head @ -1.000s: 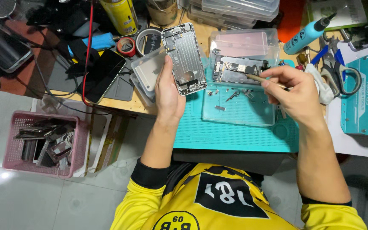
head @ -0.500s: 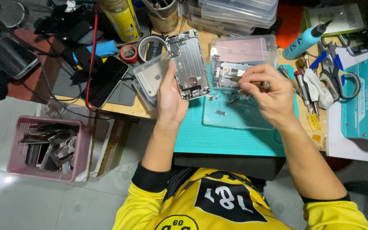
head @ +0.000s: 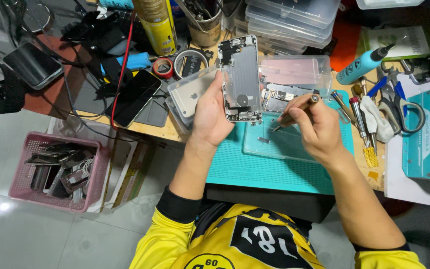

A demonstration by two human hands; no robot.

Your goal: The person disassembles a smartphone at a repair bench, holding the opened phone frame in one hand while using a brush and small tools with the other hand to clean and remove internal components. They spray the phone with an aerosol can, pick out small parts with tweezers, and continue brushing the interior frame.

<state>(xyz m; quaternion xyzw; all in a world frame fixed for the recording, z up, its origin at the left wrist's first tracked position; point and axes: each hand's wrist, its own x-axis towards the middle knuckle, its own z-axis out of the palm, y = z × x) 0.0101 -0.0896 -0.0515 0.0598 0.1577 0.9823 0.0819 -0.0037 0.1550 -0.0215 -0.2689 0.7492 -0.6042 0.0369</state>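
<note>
At frame centre, over the teal mat (head: 274, 172), left hand (head: 210, 117) grips an open phone housing (head: 242, 79) upright; right hand (head: 314, 127) pinches a thin screwdriver (head: 297, 110), tip just beside housing's lower edge.

floor: pale glossy tiles (head: 36, 239), light glare at 8 o'clock
furniture: wooden workbench (head: 160, 130), cluttered, 12 o'clock
bench cover: teal mat (head: 255, 172), centre
floor item: pink basket (head: 21, 174), 9 o'clock

Left hand (head: 210, 117) grips phone housing (head: 242, 79); right hand (head: 312, 127) holds screwdriver (head: 297, 110).
</note>
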